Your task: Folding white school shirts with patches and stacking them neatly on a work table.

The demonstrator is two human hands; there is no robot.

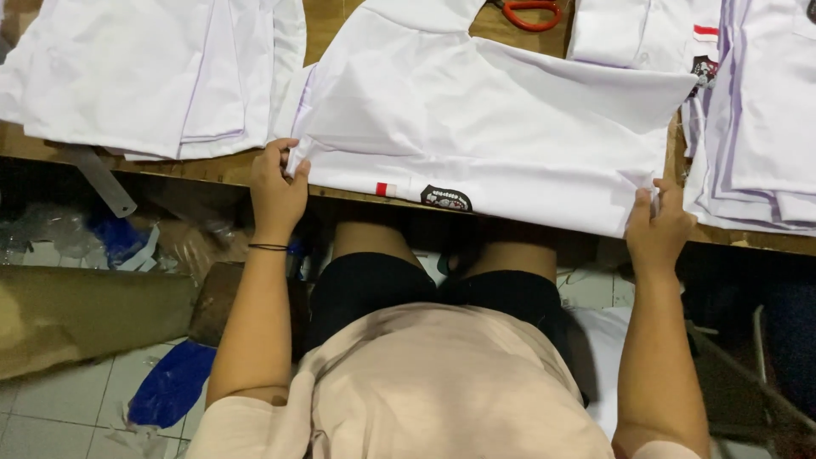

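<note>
White shirt [476,127] lies flat at tabletop [212,167] near edge, long axis running left-right along edge. Left hand [276,191] pinches its near-left corner; right hand [657,225] pinches its near-right corner. Both equally near, shirt directly beyond fingers. Orange scissors [531,13] at far edge.

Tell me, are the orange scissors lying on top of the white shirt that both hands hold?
No, the orange scissors lie on the wooden table beyond the white shirt, which the left hand and right hand grip.
</note>
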